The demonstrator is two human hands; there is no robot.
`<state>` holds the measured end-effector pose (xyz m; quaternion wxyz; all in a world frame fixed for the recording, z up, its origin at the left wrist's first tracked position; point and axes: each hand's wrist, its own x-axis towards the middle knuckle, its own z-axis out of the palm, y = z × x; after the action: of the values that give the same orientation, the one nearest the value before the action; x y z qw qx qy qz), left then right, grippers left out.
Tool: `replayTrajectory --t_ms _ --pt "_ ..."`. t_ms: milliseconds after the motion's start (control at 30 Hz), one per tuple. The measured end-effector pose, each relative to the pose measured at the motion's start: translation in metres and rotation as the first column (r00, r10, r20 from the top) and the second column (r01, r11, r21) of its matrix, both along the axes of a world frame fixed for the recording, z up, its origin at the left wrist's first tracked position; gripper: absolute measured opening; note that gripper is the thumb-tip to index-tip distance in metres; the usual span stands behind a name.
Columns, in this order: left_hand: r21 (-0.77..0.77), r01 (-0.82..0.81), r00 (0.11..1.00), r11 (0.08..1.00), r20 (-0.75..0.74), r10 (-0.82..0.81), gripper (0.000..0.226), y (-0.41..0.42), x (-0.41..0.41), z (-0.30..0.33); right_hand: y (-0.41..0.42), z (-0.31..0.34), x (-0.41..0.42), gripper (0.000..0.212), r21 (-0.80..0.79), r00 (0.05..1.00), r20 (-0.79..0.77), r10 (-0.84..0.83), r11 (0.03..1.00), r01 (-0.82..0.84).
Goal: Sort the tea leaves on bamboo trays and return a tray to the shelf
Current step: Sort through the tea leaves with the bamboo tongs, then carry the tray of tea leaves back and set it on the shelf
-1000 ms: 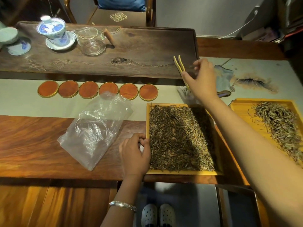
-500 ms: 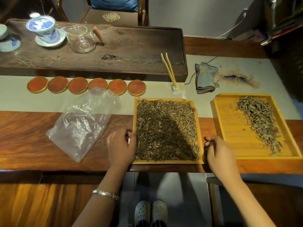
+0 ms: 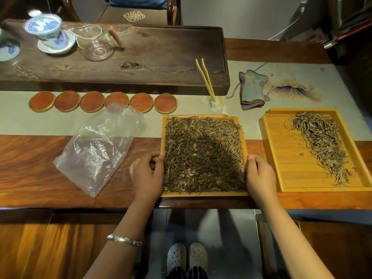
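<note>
A square bamboo tray (image 3: 203,193) lies at the table's front edge, covered with dark tea leaves (image 3: 203,152). My left hand (image 3: 147,174) grips its left rim with curled fingers. My right hand (image 3: 260,175) grips its right rim, thumb on the edge. To the right lies a second bamboo tray (image 3: 281,154), bearing a long streak of paler tea leaves (image 3: 322,146). Yellow tweezers (image 3: 206,79) stand upright in a small clear holder behind the first tray.
A crumpled clear plastic bag (image 3: 98,146) lies left of the tray. Several round red coasters (image 3: 104,101) line the cloth runner. Behind are a dark wooden tea board (image 3: 161,51) with a gaiwan (image 3: 48,31) and glass pitcher (image 3: 96,45), and a folded cloth (image 3: 252,89).
My right hand set the tweezers in their holder, came back down and took hold of the tray's right rim. My left hand stayed on the left rim.
</note>
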<state>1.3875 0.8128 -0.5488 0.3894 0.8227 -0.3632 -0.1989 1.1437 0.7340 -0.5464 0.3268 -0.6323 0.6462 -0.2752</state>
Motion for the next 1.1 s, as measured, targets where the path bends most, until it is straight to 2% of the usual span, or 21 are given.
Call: replayTrajectory --t_ms 133,233,400,567,700,867,1100 --pt "-0.043 -0.06 0.97 0.997 -0.238 0.048 0.02 -0.001 -0.003 0.006 -0.001 0.004 0.0 0.032 0.087 0.966 0.256 -0.04 0.996 0.018" --pt "-0.121 -0.072 0.904 0.99 -0.427 0.014 0.009 -0.001 -0.004 0.017 -0.003 0.013 0.0 0.034 0.132 0.95 0.309 -0.036 0.991 -0.005" --pt "-0.176 -0.1 0.849 0.979 -0.528 -0.008 0.01 0.003 0.007 0.048 -0.009 0.055 0.012 0.035 0.133 0.942 0.336 -0.001 0.99 -0.047" --pt "-0.204 -0.117 0.879 0.972 -0.478 0.006 0.007 0.01 0.039 0.1 -0.015 0.111 0.04 0.032 0.117 0.936 0.344 0.069 0.986 -0.116" --pt "-0.246 -0.177 0.898 0.953 -0.437 0.054 0.009 0.029 0.075 0.151 -0.017 0.159 0.071 0.03 0.12 0.917 0.341 0.207 0.958 -0.261" --pt "-0.314 -0.265 0.888 0.912 -0.449 0.104 0.01 0.053 0.113 0.219 -0.012 0.221 0.127 0.028 0.031 0.885 0.346 0.311 0.939 -0.342" --pt "-0.373 -0.399 0.91 0.838 -0.276 0.31 0.011 0.103 0.153 0.283 0.0 0.276 0.199 0.028 -0.007 0.804 0.396 0.443 0.877 -0.48"
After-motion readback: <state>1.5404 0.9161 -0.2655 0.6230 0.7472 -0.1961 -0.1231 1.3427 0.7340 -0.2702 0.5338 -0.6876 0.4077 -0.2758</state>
